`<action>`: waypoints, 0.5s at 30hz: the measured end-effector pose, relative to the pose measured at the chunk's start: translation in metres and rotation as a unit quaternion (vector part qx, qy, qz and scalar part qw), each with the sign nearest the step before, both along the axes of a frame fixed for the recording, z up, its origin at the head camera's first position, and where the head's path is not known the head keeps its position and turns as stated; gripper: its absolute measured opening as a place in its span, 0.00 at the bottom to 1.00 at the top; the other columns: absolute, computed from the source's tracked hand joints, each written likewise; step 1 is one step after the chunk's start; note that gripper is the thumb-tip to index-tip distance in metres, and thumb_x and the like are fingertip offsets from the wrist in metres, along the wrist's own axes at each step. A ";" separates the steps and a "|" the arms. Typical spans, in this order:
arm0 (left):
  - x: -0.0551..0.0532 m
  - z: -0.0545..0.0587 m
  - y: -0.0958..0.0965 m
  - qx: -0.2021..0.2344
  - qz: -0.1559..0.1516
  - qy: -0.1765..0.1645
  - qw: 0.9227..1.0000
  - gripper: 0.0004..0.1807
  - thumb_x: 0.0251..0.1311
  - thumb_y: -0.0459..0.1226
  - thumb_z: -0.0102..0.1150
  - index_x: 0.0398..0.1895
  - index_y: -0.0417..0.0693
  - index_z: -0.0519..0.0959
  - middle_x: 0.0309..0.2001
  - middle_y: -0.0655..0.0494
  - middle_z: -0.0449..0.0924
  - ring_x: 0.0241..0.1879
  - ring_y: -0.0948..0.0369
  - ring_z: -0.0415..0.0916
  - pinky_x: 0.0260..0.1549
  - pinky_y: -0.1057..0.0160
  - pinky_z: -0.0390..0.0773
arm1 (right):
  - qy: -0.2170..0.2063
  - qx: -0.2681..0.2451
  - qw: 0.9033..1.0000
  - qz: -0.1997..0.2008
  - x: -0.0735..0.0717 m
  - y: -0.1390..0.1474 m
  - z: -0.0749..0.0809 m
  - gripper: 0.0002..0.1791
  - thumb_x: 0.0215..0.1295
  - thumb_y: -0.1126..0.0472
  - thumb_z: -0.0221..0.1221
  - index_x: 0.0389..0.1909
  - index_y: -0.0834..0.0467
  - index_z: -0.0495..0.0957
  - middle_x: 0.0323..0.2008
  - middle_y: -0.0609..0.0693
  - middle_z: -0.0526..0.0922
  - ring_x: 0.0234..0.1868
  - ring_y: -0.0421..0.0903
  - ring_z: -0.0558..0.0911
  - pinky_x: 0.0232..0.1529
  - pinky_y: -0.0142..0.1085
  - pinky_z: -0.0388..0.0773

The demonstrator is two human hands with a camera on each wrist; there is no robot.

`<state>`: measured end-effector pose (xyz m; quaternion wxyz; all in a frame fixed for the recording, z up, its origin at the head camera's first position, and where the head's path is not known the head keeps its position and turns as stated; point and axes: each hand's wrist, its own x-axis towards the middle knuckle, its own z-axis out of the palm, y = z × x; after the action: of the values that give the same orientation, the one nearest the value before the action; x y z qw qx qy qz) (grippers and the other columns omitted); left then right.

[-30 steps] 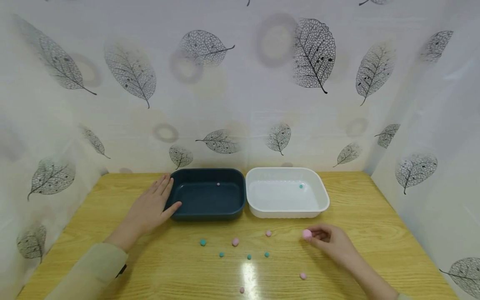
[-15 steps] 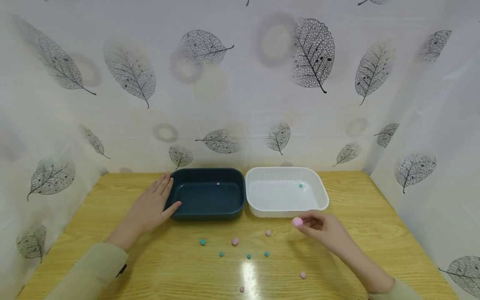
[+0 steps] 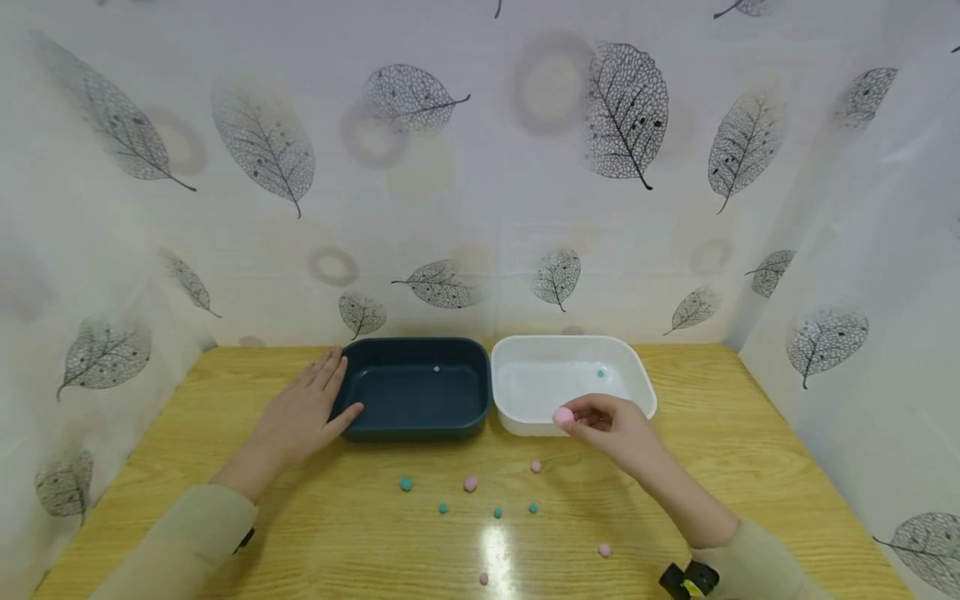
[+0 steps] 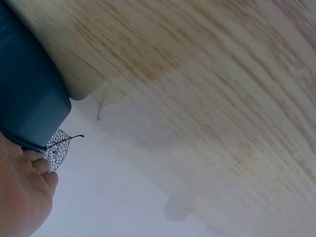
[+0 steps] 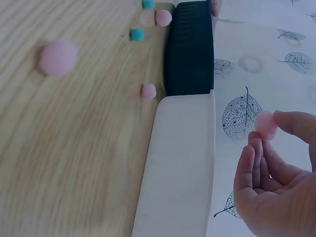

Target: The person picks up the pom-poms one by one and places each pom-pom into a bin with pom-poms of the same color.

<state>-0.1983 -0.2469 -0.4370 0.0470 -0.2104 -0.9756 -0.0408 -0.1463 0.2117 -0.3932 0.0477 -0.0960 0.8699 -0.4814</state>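
Observation:
My right hand (image 3: 617,423) pinches a pink pom-pom (image 3: 563,417) between thumb and fingertips, over the front rim of the white tray (image 3: 517,425). In the right wrist view the held pom-pom (image 5: 266,125) shows at the fingertips, above the white tray's level. My left hand (image 3: 303,408) rests against the left end of the dark blue tray (image 3: 420,434), its fingers extended and thumb at the rim. One small pink pom-pom (image 3: 437,369) lies in the dark tray. A small teal pom-pom (image 3: 600,374) lies in the white one.
Several pink and teal pom-poms lie on the wooden table (image 3: 337,533) before the trays, among them a pink one (image 3: 470,483) and a teal one (image 3: 406,484). The trays stand side by side. A leaf-print curtain (image 3: 480,200) hangs behind and at both sides.
My right hand has moved left and away from me with the pink pom-pom, from above the table to the white tray's front rim. My left hand has stayed put.

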 end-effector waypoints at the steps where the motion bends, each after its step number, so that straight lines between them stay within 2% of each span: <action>1: 0.000 0.000 0.000 -0.001 0.000 0.000 1.000 0.47 0.79 0.56 0.52 0.82 0.28 0.54 0.84 0.31 0.48 0.84 0.36 0.49 0.82 0.39 0.56 | 0.000 -0.002 1.000 0.000 -0.002 -0.002 0.000 0.15 0.73 0.57 0.68 0.51 0.63 0.87 0.43 0.55 0.90 0.41 0.42 0.86 0.44 0.28 0.85; 5: -0.001 0.000 -0.001 -0.004 0.001 0.001 1.000 0.47 0.79 0.56 0.51 0.82 0.27 0.54 0.84 0.31 0.48 0.84 0.36 0.49 0.82 0.39 0.56 | 0.001 -0.008 1.000 0.003 -0.013 -0.010 0.001 0.16 0.74 0.56 0.67 0.51 0.64 0.86 0.44 0.56 0.91 0.42 0.45 0.87 0.42 0.29 0.85; 15: 0.000 0.000 0.001 -0.005 0.005 -0.002 1.000 0.47 0.79 0.56 0.52 0.82 0.28 0.54 0.84 0.31 0.48 0.84 0.37 0.49 0.83 0.40 0.55 | 0.004 -0.011 1.000 0.000 -0.037 -0.032 0.006 0.16 0.73 0.53 0.68 0.52 0.61 0.88 0.47 0.56 0.91 0.42 0.41 0.84 0.44 0.31 0.82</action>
<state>-0.1988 -0.2462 -0.4371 0.0441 -0.2057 -0.9770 -0.0358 -0.1837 0.1799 -0.3872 0.0435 -0.0981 0.8646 -0.4909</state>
